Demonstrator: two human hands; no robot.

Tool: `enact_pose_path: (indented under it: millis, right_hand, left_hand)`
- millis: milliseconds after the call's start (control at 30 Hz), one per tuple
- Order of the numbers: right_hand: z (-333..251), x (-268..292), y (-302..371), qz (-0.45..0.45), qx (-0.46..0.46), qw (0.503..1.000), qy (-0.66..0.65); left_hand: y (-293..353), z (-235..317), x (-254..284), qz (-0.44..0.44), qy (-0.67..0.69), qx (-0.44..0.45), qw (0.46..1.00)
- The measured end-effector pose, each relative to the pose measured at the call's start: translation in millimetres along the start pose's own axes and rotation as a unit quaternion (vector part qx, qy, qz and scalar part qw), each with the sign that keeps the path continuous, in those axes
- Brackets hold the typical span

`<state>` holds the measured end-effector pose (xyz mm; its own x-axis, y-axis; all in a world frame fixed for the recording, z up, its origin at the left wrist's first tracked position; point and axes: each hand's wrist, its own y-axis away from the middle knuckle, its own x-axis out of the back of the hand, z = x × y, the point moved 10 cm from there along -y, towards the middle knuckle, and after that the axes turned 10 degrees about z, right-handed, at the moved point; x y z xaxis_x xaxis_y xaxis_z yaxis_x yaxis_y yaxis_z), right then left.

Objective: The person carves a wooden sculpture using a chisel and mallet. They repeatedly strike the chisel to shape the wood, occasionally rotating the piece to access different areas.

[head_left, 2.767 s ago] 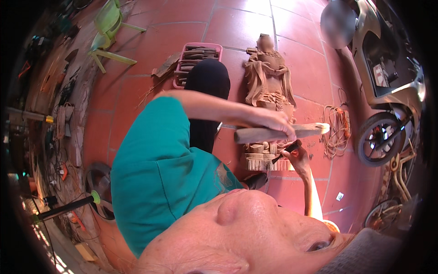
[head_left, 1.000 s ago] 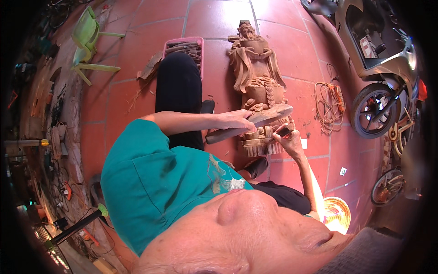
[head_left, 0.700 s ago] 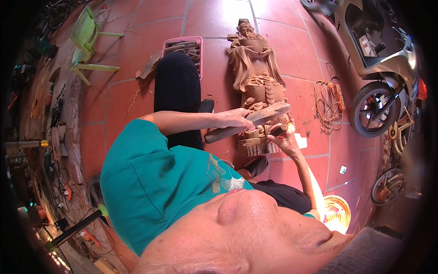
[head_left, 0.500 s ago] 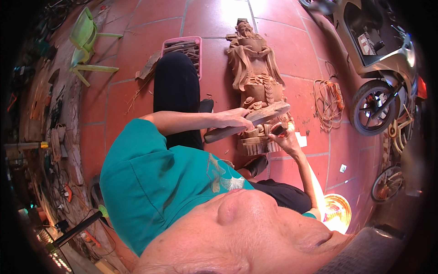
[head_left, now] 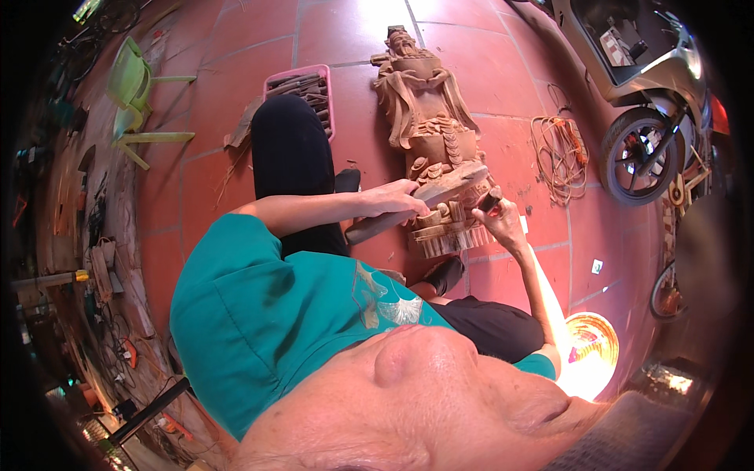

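Observation:
A carved wooden statue of a robed, bearded figure (head_left: pixel 430 94) lies on the tiled floor, its base toward me. My left hand (head_left: pixel 393 199) is closed around a long, rough wooden mallet (head_left: pixel 452 182), which slants across the statue's lower part and hides some of it. Just right of the base, my right hand (head_left: pixel 506 224) curls its fingers around a small dark-red tool handle (head_left: pixel 490 203). The tool's working end cannot be made out.
A pink basket (head_left: pixel 331 110) of carving tools stands beyond my knee. Left of it is a green plastic chair (head_left: pixel 129 82). An orange cord (head_left: pixel 559 161) lies coiled near a parked motorbike (head_left: pixel 640 157). A woven hat-like object (head_left: pixel 594 345) sits by my right elbow.
The whole view has shifted slightly, moving the statue leftward in it. My right hand has moved a little right, away from the statue's base. Both hands keep their hold.

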<state>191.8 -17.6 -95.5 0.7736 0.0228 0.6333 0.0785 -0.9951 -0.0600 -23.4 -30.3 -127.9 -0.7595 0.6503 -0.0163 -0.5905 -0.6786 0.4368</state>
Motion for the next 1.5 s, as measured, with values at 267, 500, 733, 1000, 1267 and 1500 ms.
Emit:
enact_pose_path:
  millis: [267,500,733,1000,1267,1500]
  right_hand:
    - [32,8,-9,0.014,-0.055,0.988,-0.141]
    - [44,35,-10,0.112,-0.174,0.951,-0.232]
    - [48,32,-17,0.117,-0.199,0.935,-0.268]
    - [49,16,-39,0.092,-0.171,0.941,-0.276]
    - [38,6,-60,0.087,-0.111,0.943,-0.302]
    - [42,3,-70,0.080,-0.096,0.957,-0.261]
  left_hand:
    - [-17,-6,14,0.063,0.057,0.011,0.996]
    - [-21,20,61,0.157,0.151,-0.011,0.976]
    - [-21,10,77,0.188,0.182,0.034,0.964]
    - [-20,1,67,0.169,0.162,0.048,0.971]
    - [-17,0,67,0.167,0.130,0.044,0.976]
    - [-16,4,65,0.170,0.108,0.026,0.979]
